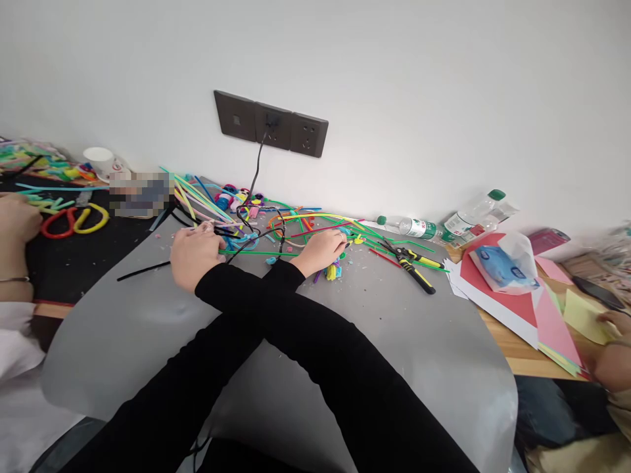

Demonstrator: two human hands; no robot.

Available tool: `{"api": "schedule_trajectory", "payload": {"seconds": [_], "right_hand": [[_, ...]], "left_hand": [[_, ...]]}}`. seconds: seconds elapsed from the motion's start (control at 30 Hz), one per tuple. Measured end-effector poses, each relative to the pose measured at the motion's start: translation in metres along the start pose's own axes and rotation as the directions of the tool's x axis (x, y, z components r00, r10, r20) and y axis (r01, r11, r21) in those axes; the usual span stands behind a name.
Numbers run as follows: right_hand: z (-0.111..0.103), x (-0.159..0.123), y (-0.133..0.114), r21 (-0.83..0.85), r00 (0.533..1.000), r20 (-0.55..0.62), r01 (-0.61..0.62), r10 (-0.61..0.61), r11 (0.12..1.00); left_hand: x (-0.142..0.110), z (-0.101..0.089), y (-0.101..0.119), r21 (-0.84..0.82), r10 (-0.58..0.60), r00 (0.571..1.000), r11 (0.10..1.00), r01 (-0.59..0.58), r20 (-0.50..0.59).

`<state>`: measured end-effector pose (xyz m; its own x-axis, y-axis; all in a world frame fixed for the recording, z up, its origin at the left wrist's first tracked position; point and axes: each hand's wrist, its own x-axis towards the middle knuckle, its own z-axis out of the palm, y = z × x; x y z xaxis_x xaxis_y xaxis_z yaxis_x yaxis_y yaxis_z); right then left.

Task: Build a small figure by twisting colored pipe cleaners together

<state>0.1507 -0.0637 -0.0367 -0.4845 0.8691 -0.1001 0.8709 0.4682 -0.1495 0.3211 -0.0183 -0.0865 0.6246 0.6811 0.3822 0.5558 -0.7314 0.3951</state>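
Though aslant, black pipe cleaner (142, 270) leftward

A plain white wall (419, 98) rises behind the desk (513, 358), whose pale, striped wood grain shows near its right end. Mounted above the desk's back edge is a dark brown three-part socket panel (298, 134) — a black power cord (257, 164) drops from its middle section. A grey mat (419, 355) overhangs the front edge; a black mat (73, 263) covers the left part. Light falls soft and even.
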Motion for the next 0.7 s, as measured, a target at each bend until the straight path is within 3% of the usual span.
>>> {"api": "schedule_trajectory", "payload": {"seconds": [0.07, 0.17, 0.3, 0.53, 0.7], "right_hand": [[0.001, 0.005, -0.005, 0.006, 0.998, 0.03, -0.061, 0.061, 0.998], [0.001, 0.007, -0.002, 0.029, 0.99, -0.016, -0.14, 0.141, 0.99], [-0.005, 0.004, 0.011, 0.072, 0.987, -0.153, -0.027, 0.038, 0.997], [-0.043, -0.004, 0.024, -0.014, 0.915, -0.396, 0.086, -0.084, 0.996], [-0.074, -0.006, 0.037, 0.0, 0.841, -0.54, 0.016, -0.013, 1.0]], "left_hand": [[0.0, -0.001, 0.001, 0.001, 0.006, 1.0, 1.0, -0.006, 0.005], [0.001, -0.002, 0.002, 0.002, 0.0, 1.0, 1.0, 0.0, 0.012], [0.001, -0.003, 0.003, 0.004, 0.0, 1.0, 1.0, 0.0, 0.008], [0.001, -0.002, 0.002, -0.026, -0.014, 1.0, 1.0, 0.014, 0.0], [0.001, -0.001, 0.001, -0.161, -0.057, 0.997, 0.986, 0.047, -0.055]]}}
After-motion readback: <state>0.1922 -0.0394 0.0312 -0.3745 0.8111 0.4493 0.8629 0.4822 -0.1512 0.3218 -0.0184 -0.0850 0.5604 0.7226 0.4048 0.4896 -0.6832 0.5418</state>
